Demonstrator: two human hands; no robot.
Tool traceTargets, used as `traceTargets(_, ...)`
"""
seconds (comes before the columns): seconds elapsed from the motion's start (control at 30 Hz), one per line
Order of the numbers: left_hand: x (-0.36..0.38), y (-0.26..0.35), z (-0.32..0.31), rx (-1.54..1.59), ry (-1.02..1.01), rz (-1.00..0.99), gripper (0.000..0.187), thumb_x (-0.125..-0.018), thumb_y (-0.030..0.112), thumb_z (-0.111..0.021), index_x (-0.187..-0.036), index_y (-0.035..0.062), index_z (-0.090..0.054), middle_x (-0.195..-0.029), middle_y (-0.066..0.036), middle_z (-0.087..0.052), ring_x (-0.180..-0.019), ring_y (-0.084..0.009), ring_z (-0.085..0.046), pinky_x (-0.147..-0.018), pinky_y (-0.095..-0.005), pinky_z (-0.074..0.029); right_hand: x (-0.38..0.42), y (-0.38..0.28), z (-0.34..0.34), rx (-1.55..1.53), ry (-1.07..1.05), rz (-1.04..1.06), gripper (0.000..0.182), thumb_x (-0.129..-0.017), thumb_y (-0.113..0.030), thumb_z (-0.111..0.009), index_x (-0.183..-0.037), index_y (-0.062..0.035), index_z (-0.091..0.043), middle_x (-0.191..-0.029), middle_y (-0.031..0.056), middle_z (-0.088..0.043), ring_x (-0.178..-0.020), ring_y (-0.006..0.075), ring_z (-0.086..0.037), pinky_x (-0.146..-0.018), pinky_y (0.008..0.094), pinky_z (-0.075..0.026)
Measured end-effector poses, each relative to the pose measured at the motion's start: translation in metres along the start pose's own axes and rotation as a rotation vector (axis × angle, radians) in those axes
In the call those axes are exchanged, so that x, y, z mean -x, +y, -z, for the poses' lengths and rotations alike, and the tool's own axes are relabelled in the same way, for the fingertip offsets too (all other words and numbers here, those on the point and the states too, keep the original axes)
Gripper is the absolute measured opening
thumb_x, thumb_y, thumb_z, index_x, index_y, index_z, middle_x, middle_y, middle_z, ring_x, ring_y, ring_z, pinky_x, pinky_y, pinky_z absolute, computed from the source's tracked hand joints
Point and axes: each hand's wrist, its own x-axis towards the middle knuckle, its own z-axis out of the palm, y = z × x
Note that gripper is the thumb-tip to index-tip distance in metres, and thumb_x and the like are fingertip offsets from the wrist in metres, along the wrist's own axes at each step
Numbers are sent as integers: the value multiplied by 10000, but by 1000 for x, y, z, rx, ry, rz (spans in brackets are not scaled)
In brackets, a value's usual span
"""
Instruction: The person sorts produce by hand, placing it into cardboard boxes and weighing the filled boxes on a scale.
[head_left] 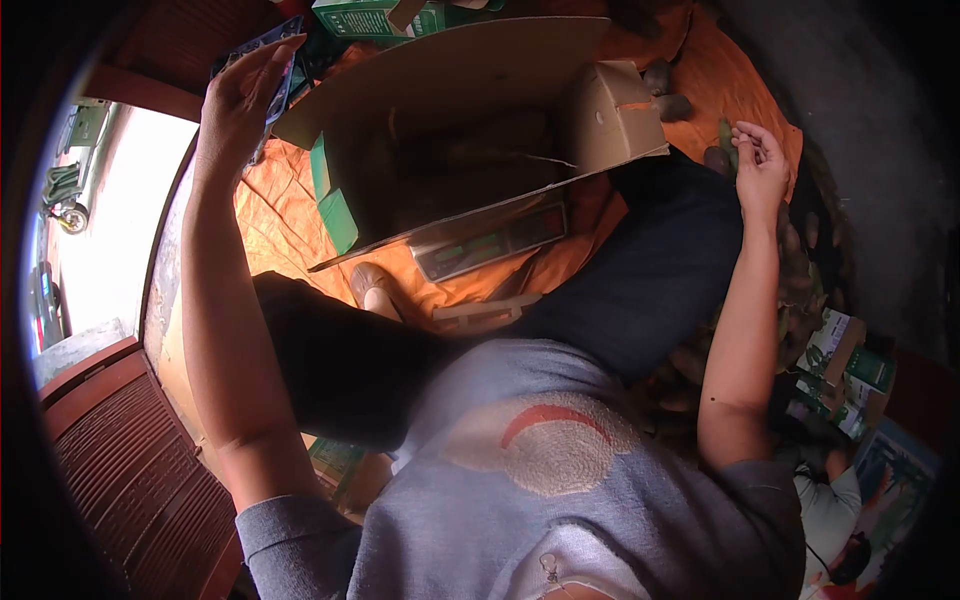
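Observation:
At the upper left is my left hand (240, 110), its fingers along a flat, bluish patterned thing (285, 88) that it appears to hold and partly covers. My right hand (762, 170) is raised at the right with fingers curled and their tips together. Whatever is pinched there is too small to make out. Just beside those fingertips shows a slim green thing (727, 140). Between my hands stands a large open cardboard box (450, 75). Its shadowed inside holds long brown shapes, hard to make out.
A flat metal scale (490, 250) lies below the box's near edge, on an orange sheet (275, 205). Brown lumpy produce (672, 107) lies right of the box. Green-white cartons (840, 360) are at the right, near another person's sleeve (835, 505). Red-brown slatted wood (135, 460) stands left.

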Motion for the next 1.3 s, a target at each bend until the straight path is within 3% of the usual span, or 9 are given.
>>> traceTargets(0.47,-9,-15,-4,8,-36,-53,320,-934,319,-512,-1152,115,-625,-1084,-58,-649,-1071,-137,-568,-931,-279,-412,0,-6,-1,-57,-65,-44,166,-858,22,-504,-976,19,-621,-883,83,-658,-837,129,-634,-774,240,-492)
traceTargets(0.57,-11,-13,-5,-12,-75,-43,331,-939,296,-501,-1167,78,-602,-1146,-62,-621,-1111,-150,-539,-950,-306,-398,-1,-6,-3,-47,-88,-33,169,-865,21,-498,-983,25,-619,-885,84,-656,-834,125,-630,-775,238,-489)
traceTargets(0.6,-12,-11,-1,36,-124,52,348,-922,287,-530,-1203,87,-577,-1190,-70,-595,-1155,-173,-513,-982,-324,-380,-2,-6,-3,-44,-95,-32,169,-867,20,-498,-984,25,-619,-885,84,-656,-830,123,-628,-776,237,-487)
traceTargets(0.77,-3,8,-4,39,-270,36,530,-817,254,-625,-1310,126,-476,-1339,-75,-474,-1276,-239,-393,-1081,-403,-258,0,-11,-4,-43,-104,-55,174,-870,15,-494,-991,25,-619,-884,84,-656,-810,117,-621,-781,234,-481)
traceTargets(0.93,-3,21,-7,-110,-110,-176,414,-837,177,-608,-1238,102,-539,-1223,-69,-570,-1180,-209,-495,-1026,-386,-341,-1,-7,-3,-50,-123,-61,177,-871,15,-494,-997,25,-618,-885,83,-656,-816,114,-618,-786,236,-478)
traceTargets(1.03,-2,35,2,-31,-156,-35,313,-854,124,-589,-1164,78,-592,-1108,-62,-628,-1088,-175,-557,-976,-352,-396,-1,-5,-2,-25,-136,-36,179,-869,18,-494,-1001,24,-614,-889,84,-655,-818,114,-617,-787,236,-478)
traceTargets(1.07,-1,33,0,50,-167,-144,266,-863,112,-586,-1126,86,-619,-1049,-65,-645,-1031,-158,-581,-939,-322,-426,-1,-5,-2,-25,-135,-37,180,-868,20,-493,-1002,24,-614,-889,83,-654,-818,115,-617,-787,235,-478)
traceTargets(1.2,-1,49,-19,-309,-122,-130,317,-849,124,-605,-1162,173,-607,-1111,-78,-631,-1057,-214,-586,-911,-341,-451,0,-4,-1,-22,-140,-36,184,-865,25,-491,-1004,21,-611,-887,81,-654,-821,114,-616,-789,233,-478)
traceTargets(1.3,-4,38,-23,-301,-136,-201,346,-846,138,-609,-1187,195,-592,-1156,-80,-611,-1085,-234,-575,-927,-354,-445,0,-5,0,-29,-145,-41,186,-864,28,-489,-1005,22,-610,-887,78,-653,-825,112,-615,-792,231,-477)
